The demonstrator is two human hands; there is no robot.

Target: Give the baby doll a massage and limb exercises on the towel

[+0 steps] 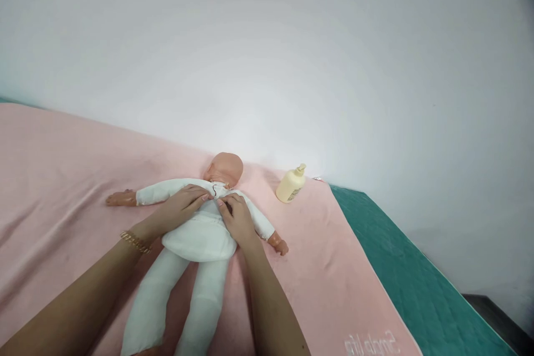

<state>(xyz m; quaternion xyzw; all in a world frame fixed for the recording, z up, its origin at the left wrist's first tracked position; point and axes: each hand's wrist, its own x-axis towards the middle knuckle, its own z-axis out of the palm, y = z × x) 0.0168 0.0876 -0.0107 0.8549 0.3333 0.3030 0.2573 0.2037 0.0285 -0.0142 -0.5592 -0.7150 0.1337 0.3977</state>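
A baby doll (200, 239) lies on its back with its arms spread out. Its body is covered in white cloth, and its head (227, 167) and hands are a tan-orange plastic. Both of my hands meet at its upper chest, just below the neck. My left hand (189, 203) is closed, its fingertips pinching the doll's white top (211, 212) from the left side. On the other side, my right hand (236, 214) has its fingers bent and closed on the same cloth. A short dark string-like line (214, 190) shows just above my fingertips.
A pale yellow pump bottle (291, 184) stands right of the doll's head, near the white wall (267, 55). Under the doll spreads a pink blanket (325, 272) with light lettering at its lower right. Green quilted bedding (400, 256) shows beyond its right edge.
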